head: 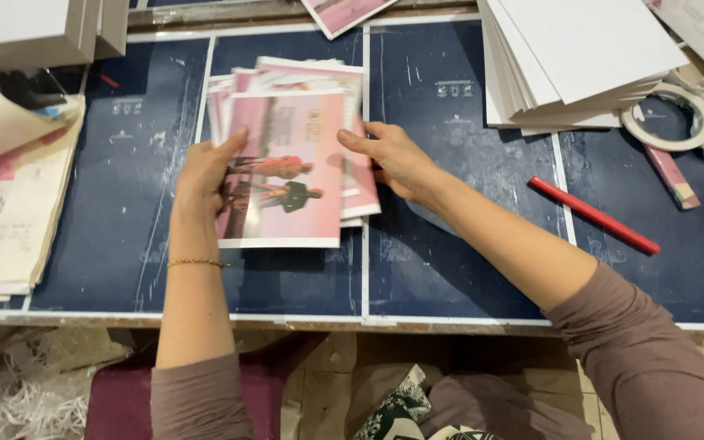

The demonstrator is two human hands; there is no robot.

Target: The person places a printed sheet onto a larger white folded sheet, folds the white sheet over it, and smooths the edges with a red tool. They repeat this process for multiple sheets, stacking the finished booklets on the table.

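A loose pile of pink printed sheets (pixel 287 163) with a photo of two figures lies on the dark blue table top (pixel 450 261). My left hand (pixel 205 175) holds the left edge of the top sheet, thumb over its upper corner. My right hand (pixel 393 159) rests against the right side of the pile, fingers pointing left and touching the sheets' edge. More pink sheets (pixel 303 73) fan out behind the top one.
A stack of white boards (pixel 572 57) sits at the back right, with a tape roll (pixel 670 118) and a red pencil (pixel 592 214) near it. Papers (pixel 10 204) pile up at the left, white boxes (pixel 34 28) at the back left. Paper shreds (pixel 34 391) lie below the table edge.
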